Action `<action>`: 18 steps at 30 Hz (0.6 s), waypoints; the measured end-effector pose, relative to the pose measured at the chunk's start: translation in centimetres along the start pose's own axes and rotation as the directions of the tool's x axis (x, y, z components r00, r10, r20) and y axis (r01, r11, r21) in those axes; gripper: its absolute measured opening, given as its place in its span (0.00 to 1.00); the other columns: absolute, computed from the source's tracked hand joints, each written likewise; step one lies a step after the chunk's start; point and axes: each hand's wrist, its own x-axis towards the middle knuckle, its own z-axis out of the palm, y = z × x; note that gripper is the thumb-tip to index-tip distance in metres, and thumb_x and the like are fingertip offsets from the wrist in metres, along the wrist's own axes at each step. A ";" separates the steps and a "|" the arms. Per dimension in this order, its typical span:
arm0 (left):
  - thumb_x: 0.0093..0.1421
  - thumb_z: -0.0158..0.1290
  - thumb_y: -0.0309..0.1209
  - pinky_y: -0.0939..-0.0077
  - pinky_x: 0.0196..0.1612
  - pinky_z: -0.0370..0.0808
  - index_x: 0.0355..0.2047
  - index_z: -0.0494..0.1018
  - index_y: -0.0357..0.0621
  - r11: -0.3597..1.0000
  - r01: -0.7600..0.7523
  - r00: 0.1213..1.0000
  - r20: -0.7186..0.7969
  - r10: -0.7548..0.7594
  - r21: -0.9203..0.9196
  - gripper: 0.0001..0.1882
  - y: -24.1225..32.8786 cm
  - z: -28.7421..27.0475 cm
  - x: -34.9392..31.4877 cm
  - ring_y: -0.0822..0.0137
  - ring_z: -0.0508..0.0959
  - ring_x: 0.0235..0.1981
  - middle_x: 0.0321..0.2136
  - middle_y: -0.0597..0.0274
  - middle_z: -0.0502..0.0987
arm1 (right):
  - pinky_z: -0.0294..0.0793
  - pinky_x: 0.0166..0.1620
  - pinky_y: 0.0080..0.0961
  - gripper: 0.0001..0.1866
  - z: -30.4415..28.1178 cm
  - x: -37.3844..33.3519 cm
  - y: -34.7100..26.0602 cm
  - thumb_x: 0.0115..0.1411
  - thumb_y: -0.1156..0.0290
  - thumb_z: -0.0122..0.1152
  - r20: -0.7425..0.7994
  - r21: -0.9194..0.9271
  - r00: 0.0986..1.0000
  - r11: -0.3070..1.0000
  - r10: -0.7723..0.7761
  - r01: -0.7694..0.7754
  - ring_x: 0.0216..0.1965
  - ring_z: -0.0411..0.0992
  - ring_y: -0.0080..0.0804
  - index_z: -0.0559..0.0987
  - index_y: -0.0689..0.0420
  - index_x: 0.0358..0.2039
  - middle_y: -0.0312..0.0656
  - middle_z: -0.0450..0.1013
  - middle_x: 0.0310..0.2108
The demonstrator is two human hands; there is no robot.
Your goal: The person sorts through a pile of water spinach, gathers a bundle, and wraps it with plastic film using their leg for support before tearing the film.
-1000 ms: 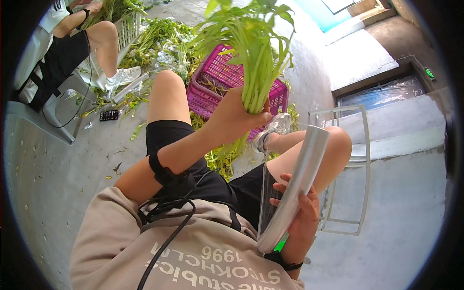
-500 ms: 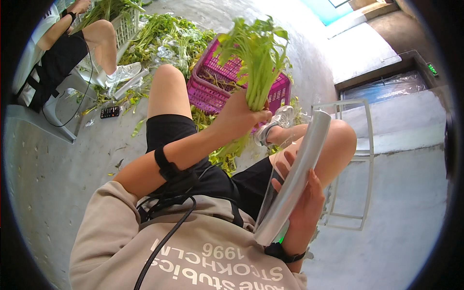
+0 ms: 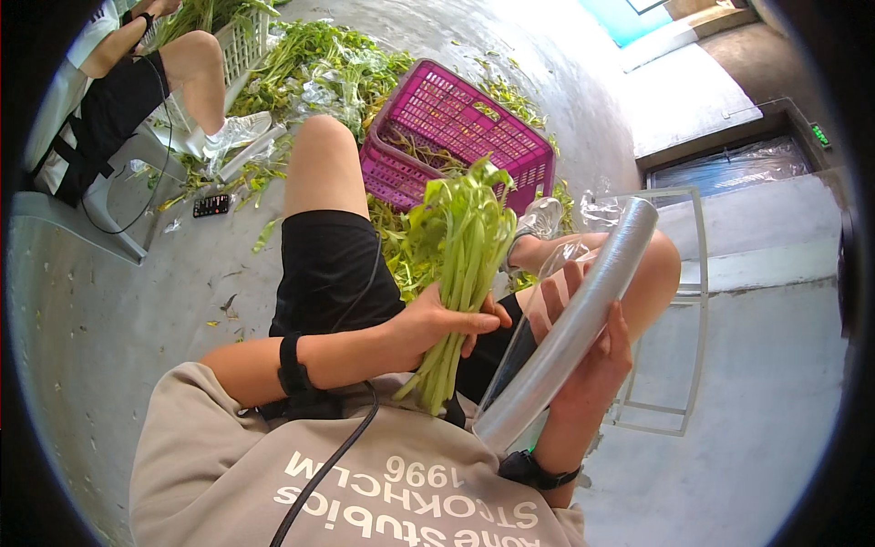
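My left hand [image 3: 427, 321] is closed around a bunch of celery-like greens [image 3: 463, 251], held in front of my lap. Its pale green stalks point down toward me and its leaves point up and away. A roll of clear plastic film [image 3: 574, 319] slants across my right thigh, gripped by my right hand [image 3: 597, 360]. The thumb lies along the roll's right side, and the other fingers show through a loose sheet of film on its left. The bunch and the roll are side by side, apart.
Beyond my knees stands a magenta plastic crate [image 3: 456, 100] with some stalks inside. Loose greens [image 3: 319, 68] and bits of film cover the floor around it. At far left another person [image 3: 118, 91] sits on a grey plastic stool [image 3: 77, 214], near a phone-like black device [image 3: 211, 205].
My left hand has brought the bunch down and toward my lap, from in front of the crate. The film roll has shifted slightly to the right in my right hand.
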 end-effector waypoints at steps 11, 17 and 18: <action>0.49 0.71 0.29 0.79 0.27 0.73 0.45 0.72 0.40 0.992 0.120 0.990 0.076 -0.122 0.034 0.25 0.4 1.2 -0.7 0.74 0.76 0.24 0.31 0.61 0.78 | 0.79 0.54 0.51 0.36 1.2 -0.2 0.5 0.68 0.56 0.51 -0.060 -0.071 0.996 0.996 -0.065 0.060 0.63 0.65 0.57 0.54 0.61 0.70 0.57 0.59 0.66; 0.50 0.70 0.29 0.79 0.29 0.73 0.44 0.72 0.40 0.989 0.138 0.985 0.110 -0.132 -0.054 0.23 0.4 0.7 -0.6 0.74 0.75 0.24 0.29 0.64 0.75 | 0.79 0.54 0.50 0.37 0.9 -0.4 0.2 0.68 0.58 0.52 -0.065 -0.168 0.990 0.979 -0.125 0.113 0.62 0.66 0.54 0.52 0.58 0.71 0.58 0.60 0.65; 0.50 0.70 0.29 0.79 0.29 0.73 0.44 0.72 0.40 0.989 0.138 0.985 0.108 -0.132 -0.055 0.23 0.3 0.5 -0.6 0.74 0.75 0.24 0.29 0.64 0.75 | 0.75 0.57 0.52 0.36 0.9 -0.5 0.1 0.69 0.57 0.50 -0.057 -0.184 0.992 0.977 -0.116 0.104 0.64 0.64 0.52 0.51 0.57 0.71 0.56 0.59 0.66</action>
